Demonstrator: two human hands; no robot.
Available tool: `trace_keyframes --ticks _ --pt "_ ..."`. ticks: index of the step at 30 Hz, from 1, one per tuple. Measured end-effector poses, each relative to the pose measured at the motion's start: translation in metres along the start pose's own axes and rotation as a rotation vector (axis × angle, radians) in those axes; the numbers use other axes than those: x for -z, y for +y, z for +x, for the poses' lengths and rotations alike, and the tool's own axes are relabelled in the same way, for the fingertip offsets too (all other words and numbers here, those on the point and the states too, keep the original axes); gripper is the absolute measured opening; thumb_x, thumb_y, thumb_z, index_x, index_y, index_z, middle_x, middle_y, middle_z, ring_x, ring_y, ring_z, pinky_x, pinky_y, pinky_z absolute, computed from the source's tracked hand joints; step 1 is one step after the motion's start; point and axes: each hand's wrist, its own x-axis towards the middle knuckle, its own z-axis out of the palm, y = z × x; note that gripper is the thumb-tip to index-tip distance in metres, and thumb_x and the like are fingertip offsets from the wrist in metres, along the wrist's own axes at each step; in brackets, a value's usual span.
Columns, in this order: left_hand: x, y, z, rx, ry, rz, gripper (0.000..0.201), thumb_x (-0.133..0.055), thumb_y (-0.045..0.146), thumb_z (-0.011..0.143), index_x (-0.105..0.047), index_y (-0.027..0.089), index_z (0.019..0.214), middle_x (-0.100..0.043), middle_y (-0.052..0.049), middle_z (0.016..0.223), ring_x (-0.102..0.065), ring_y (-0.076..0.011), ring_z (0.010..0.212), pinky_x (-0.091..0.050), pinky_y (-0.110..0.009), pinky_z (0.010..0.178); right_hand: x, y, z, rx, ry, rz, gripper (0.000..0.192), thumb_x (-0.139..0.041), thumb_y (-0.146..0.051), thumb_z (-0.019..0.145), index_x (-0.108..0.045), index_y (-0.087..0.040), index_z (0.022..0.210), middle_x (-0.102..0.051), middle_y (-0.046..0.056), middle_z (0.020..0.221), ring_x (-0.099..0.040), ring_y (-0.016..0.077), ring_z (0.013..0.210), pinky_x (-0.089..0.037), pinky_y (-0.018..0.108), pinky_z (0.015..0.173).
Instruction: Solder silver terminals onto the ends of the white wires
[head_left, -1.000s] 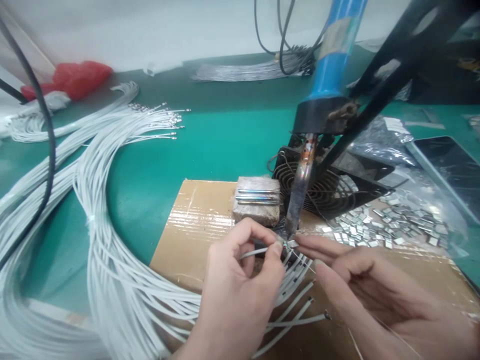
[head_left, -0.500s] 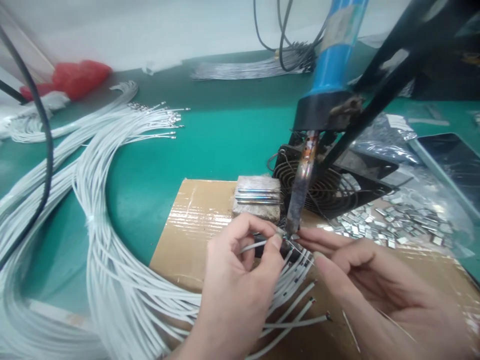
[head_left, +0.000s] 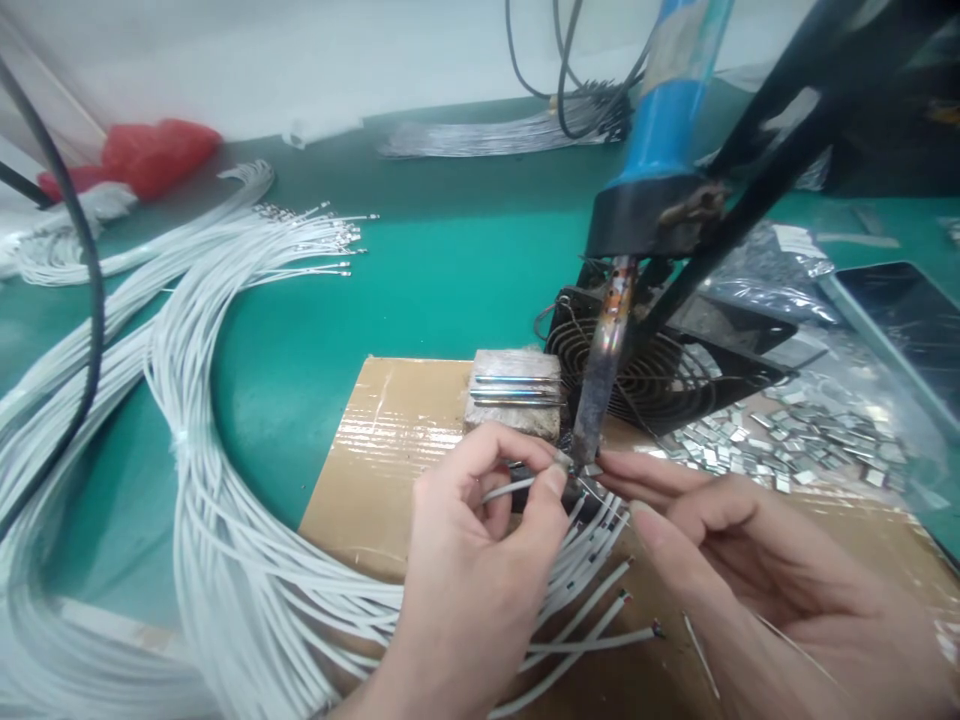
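White wire (head_left: pixel 510 489) pinched (left hand (head_left: pixel 480 560)), iron tip (head_left: pixel 581 455) touching

bright, even light | soft shadows | edges warped | slight blur

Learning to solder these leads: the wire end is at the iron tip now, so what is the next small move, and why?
Probably feed the thin solder strand in the right hand toward the iron tip: the left hand already pinches the white wire there.
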Motion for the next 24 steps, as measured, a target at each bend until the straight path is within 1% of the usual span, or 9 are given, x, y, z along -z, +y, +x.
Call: trace_keyframes --ticks 5,8,10,13,18,21,24 --pt "0.0004 -0.0062 -0.0006 -0.020 0.003 -0.023 0.011 -0.073 0.020 0.089 -0.072 0.025 0.079 -0.075 -0.001 0.083 -0.070 -0.0175 0.084 -0.048 -0.021 0.062 -0.0002 -0.0019 0.0018 0.005 -0.003 -0.007 0.029 -0.082 -0.029 0.098 -0.069 -0.025 0.072 -0.088 0.003 0.117 -0.087 0.0183 0.102 -0.066 0.014 0.087" --pt "0.0012 -0.0070 -0.0008 -0.023 0.007 -0.022 0.012 -0.074 0.019 0.088 -0.072 0.024 0.077 -0.076 -0.001 0.085 -0.070 -0.0174 0.086 -0.050 -0.021 0.066 -0.0006 -0.0026 0.0031 0.009 -0.022 -0.003 0.028 -0.082 -0.028 0.098 -0.070 -0.025 0.073 -0.089 0.000 0.116 -0.088 0.0173 0.101 -0.066 0.014 0.087" --pt "0.0014 -0.0064 -0.0009 -0.031 0.005 -0.021 0.012 -0.074 0.019 0.088 -0.072 0.025 0.077 -0.076 -0.001 0.083 -0.070 -0.0166 0.084 -0.049 -0.021 0.065 -0.0003 -0.0020 0.0026 0.000 -0.010 0.007 0.028 -0.083 -0.029 0.097 -0.070 -0.026 0.073 -0.089 0.000 0.115 -0.088 0.0175 0.101 -0.066 0.014 0.087" --pt "0.0011 -0.0046 -0.0010 -0.031 -0.001 -0.027 0.011 -0.073 0.019 0.088 -0.072 0.024 0.078 -0.076 0.000 0.084 -0.070 -0.0156 0.082 -0.048 -0.021 0.063 0.0006 0.0003 0.0007 -0.004 0.008 0.009 0.029 -0.084 -0.031 0.096 -0.069 -0.025 0.072 -0.089 0.002 0.115 -0.088 0.0186 0.101 -0.067 0.015 0.087" --pt "0.0009 -0.0012 0.0000 -0.015 -0.006 -0.013 0.011 -0.074 0.018 0.085 -0.071 0.024 0.076 -0.075 -0.001 0.082 -0.069 -0.0165 0.082 -0.046 -0.021 0.060 -0.0012 0.0023 0.0013 -0.017 0.024 0.027 0.029 -0.086 -0.032 0.095 -0.070 -0.025 0.071 -0.088 0.005 0.116 -0.088 0.0203 0.100 -0.068 0.016 0.086" --pt "0.0013 -0.0023 0.0007 -0.030 0.004 -0.027 0.011 -0.074 0.018 0.086 -0.072 0.024 0.077 -0.075 -0.001 0.082 -0.070 -0.0166 0.083 -0.046 -0.021 0.059 -0.0034 0.0011 0.0031 -0.027 0.017 0.022 0.028 -0.086 -0.031 0.095 -0.071 -0.025 0.072 -0.088 0.004 0.116 -0.088 0.0202 0.102 -0.067 0.015 0.086" --pt "0.0016 -0.0041 0.0002 -0.032 0.006 -0.022 0.011 -0.074 0.018 0.087 -0.072 0.025 0.078 -0.076 -0.001 0.084 -0.070 -0.0166 0.085 -0.045 -0.020 0.058 -0.0034 -0.0006 0.0028 0.006 -0.002 0.009 0.028 -0.085 -0.030 0.095 -0.071 -0.025 0.072 -0.089 0.002 0.114 -0.088 0.0186 0.101 -0.066 0.014 0.086"
